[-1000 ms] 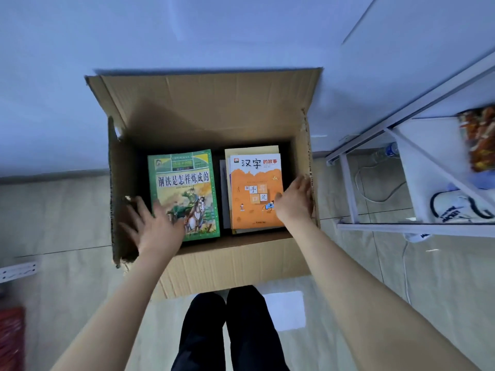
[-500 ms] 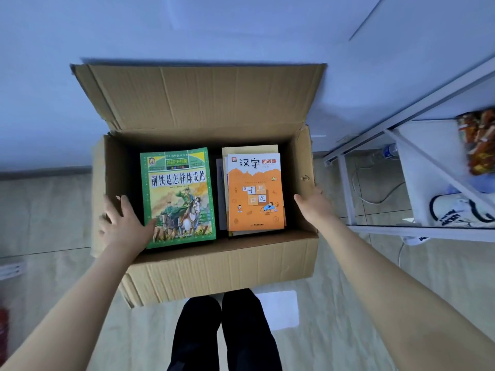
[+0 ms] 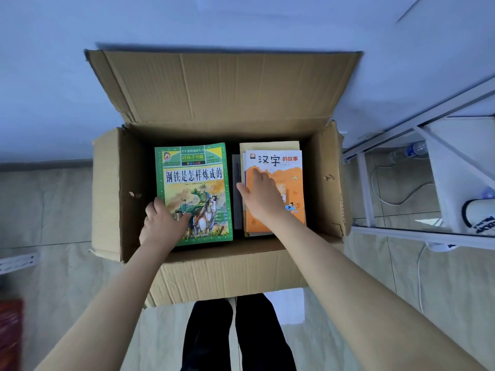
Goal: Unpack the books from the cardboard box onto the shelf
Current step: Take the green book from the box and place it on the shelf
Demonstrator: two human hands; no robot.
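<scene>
The open cardboard box (image 3: 107, 194) stands on the floor in front of me with its flaps spread out. A green book (image 3: 195, 172) lies flat inside on the left. An orange book (image 3: 292, 188) tops a small stack on the right. My left hand (image 3: 163, 223) is at the green book's near-left corner, thumb across the cover and fingers curled down over its left edge. My right hand (image 3: 259, 194) lies flat on the orange cover with fingers straight and the thumb at the stack's left edge. The white metal shelf (image 3: 417, 232) stands to the right of the box.
The shelf holds a white object with dark lettering (image 3: 479, 218). A water bottle (image 3: 412, 149) and a white cable (image 3: 388, 183) lie on the floor behind its frame. A power strip (image 3: 16, 261) and something red (image 3: 10, 333) are at the left. My legs (image 3: 235, 333) are below the box.
Both hands left the side flaps, which now stand spread open, and moved inside the box. The left one went to the green book's corner, the right one onto the orange book.
</scene>
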